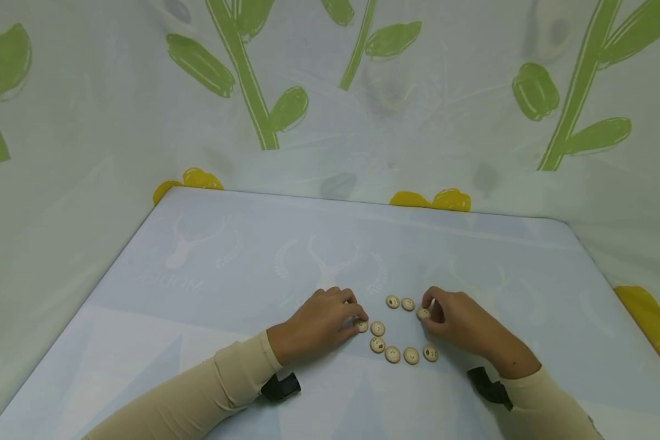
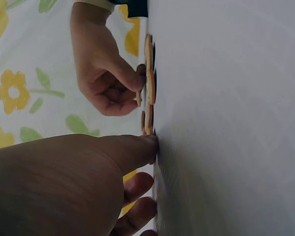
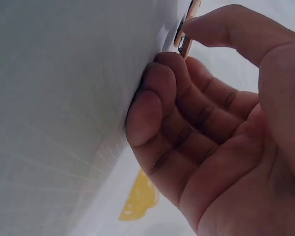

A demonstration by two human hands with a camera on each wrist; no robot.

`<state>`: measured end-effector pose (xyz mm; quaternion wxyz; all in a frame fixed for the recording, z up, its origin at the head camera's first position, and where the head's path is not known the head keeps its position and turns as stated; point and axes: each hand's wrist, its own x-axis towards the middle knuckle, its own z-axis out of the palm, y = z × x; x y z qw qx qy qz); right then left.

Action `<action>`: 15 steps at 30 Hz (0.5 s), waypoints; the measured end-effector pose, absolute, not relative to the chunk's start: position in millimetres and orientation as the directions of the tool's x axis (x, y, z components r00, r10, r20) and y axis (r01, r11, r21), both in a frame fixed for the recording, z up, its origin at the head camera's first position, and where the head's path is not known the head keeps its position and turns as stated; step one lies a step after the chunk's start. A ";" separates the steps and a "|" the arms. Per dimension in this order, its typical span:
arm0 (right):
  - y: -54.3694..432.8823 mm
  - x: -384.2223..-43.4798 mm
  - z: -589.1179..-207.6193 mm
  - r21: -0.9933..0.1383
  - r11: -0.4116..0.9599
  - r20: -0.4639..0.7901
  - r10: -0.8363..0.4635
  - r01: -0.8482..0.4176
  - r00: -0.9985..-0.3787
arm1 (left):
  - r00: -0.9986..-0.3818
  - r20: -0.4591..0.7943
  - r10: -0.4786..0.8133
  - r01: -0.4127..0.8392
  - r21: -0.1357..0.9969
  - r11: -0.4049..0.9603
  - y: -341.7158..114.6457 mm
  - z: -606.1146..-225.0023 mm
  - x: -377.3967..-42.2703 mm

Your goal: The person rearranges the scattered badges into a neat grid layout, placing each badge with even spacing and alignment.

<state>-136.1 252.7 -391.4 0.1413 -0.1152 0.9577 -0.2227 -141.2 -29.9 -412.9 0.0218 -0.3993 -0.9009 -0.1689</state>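
Note:
Several round wooden discs with small dark face-like marks lie in a curved, open ring on the table. At the ring's left, my left hand (image 1: pixel 321 321) pinches one wooden disc (image 1: pixel 362 326) between thumb and fingers, down at the tabletop. Right beside it sits another disc (image 1: pixel 377 329). On the opposite side, my right hand (image 1: pixel 462 321) grips a disc (image 1: pixel 423 313) by its edge with thumb and index finger. In the left wrist view this disc (image 2: pixel 138 98) shows edge-on, tilted up. The right hand's other fingers (image 3: pixel 145 118) curl in close to the table surface.
Two discs (image 1: pixel 400 303) form the ring's far side, and a row of them (image 1: pixel 410 355) curves along the near side. The pale blue table (image 1: pixel 225 244) has faint deer-head prints. Behind it hangs a white cloth (image 1: pixel 115 122) with green leaves and yellow flowers.

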 end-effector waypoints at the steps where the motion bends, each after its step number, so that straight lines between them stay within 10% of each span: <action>1: 253.2 -136.5 -391.9 -0.462 0.874 -0.221 -0.280 -0.153 -0.934 | -0.681 0.173 0.711 0.726 0.290 0.624 -29.8 -413.0 -141.2; 15: 255.3 -139.4 -395.5 -0.467 0.870 -0.196 -0.276 -0.158 -0.941 | -0.673 0.176 0.718 0.733 0.291 0.616 -30.0 -414.0 -143.5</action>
